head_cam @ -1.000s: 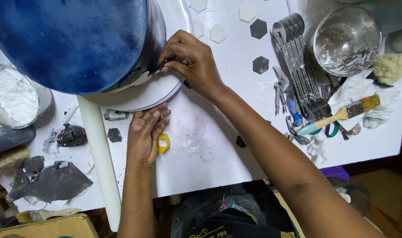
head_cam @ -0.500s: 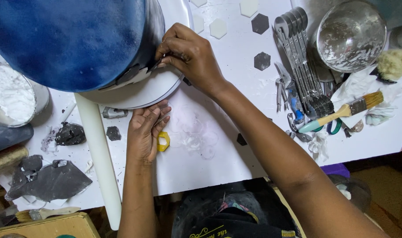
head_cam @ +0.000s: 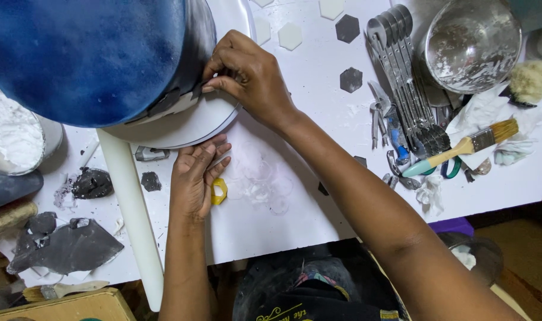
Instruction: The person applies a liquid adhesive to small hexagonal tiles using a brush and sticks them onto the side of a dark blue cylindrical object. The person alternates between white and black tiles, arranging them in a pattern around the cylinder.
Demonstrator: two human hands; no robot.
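Note:
A tall round cake covered in blue and dark grey icing (head_cam: 86,53) stands on a white round board (head_cam: 181,128) at the upper left. My right hand (head_cam: 247,74) presses a dark grey icing piece (head_cam: 173,101) against the cake's lower side with pinched fingers. My left hand (head_cam: 193,178) lies flat on the white table just below the board's edge, fingers apart, holding nothing. A small yellow hexagon cutter (head_cam: 219,191) rests by its fingers.
A white rolling pin (head_cam: 131,208) lies left of my left hand. Grey icing scraps (head_cam: 68,244), a bowl of white powder (head_cam: 9,131), hexagon pieces (head_cam: 349,77), metal measuring spoons (head_cam: 401,71), a steel bowl (head_cam: 473,41) and a brush (head_cam: 461,148) crowd the table.
My right hand has shifted slightly along the cake's lower edge while pressing the grey piece. The left hand has stayed flat below the board.

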